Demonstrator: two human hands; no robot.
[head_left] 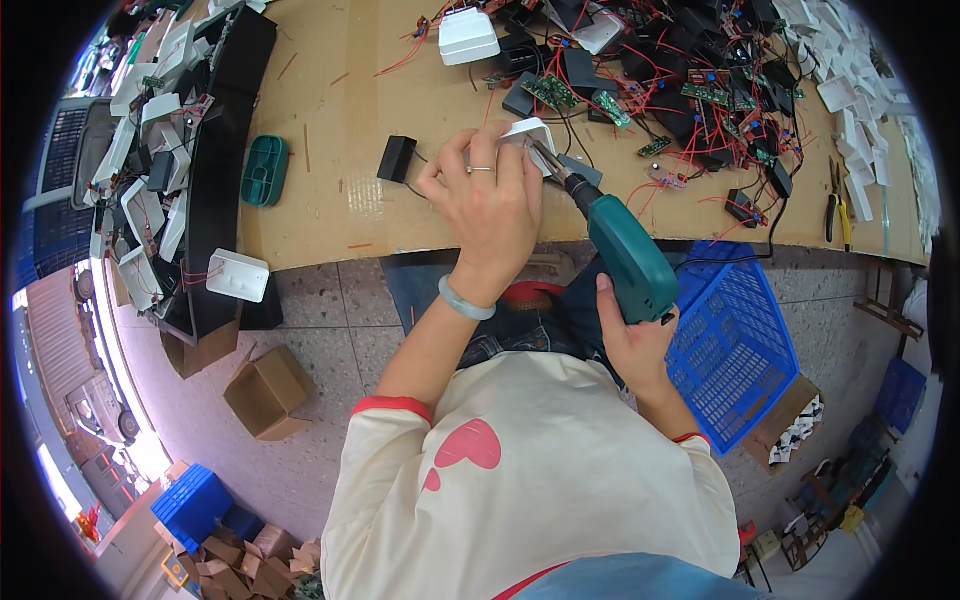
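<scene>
My left hand (490, 205) is closed on a white plastic housing (528, 130) near the table's front edge, with its fingers bent over the open shell. My right hand (640, 352) grips a green electric screwdriver (630, 252) by the rear of its body. The driver's black front and metal tip slant up and left into the housing; the exact contact point is too small to tell. Just left of my left hand sits a black box-shaped part (397, 158) with a dark wire. A flat dark piece (581, 170) lies right beside the driver's tip.
Green circuit boards (550, 92), red wires and black parts are heaped at the back right. White shells (862, 130) line the right edge near yellow-handled pliers (842, 218). A green tray (264, 170) stands left. Below the table are a blue crate (735, 350) and a cardboard box (268, 393).
</scene>
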